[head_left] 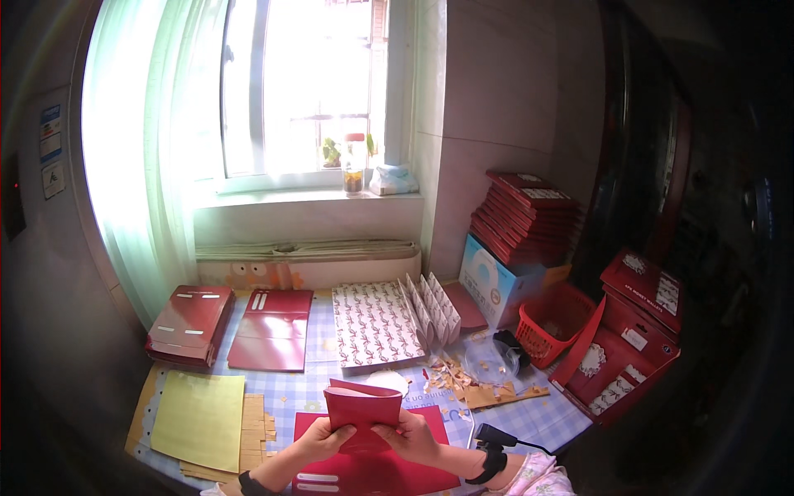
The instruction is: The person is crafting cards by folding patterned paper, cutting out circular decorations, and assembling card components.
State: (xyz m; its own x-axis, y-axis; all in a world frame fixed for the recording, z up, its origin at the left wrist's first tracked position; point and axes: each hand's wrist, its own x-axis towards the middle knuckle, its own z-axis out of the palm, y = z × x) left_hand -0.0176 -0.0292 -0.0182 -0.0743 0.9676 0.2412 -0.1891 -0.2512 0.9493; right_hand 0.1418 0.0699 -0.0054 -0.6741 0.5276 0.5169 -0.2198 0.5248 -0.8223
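My left hand [317, 441] and my right hand [413, 436] grip a folded red card sleeve [364, 409] from its two sides. Both thumbs press on its near face, while the other fingers are mostly hidden behind it. Its top edge gapes a little, so the layers show as a narrow opening. Under my hands a larger flat red card sheet [405, 477] lies at the table's near edge, with white-edged slots at its lower left. A round white item [387, 381] shows just beyond the sleeve.
Yellow sheets [198, 413] and tan card strips [255, 426] lie left. Behind are red card stacks [192, 318], [277, 331] and patterned white inserts [376, 326]. Paper scraps [455, 380], a red basket [552, 331], a red box [616, 364] and piled red packs [521, 219] are right.
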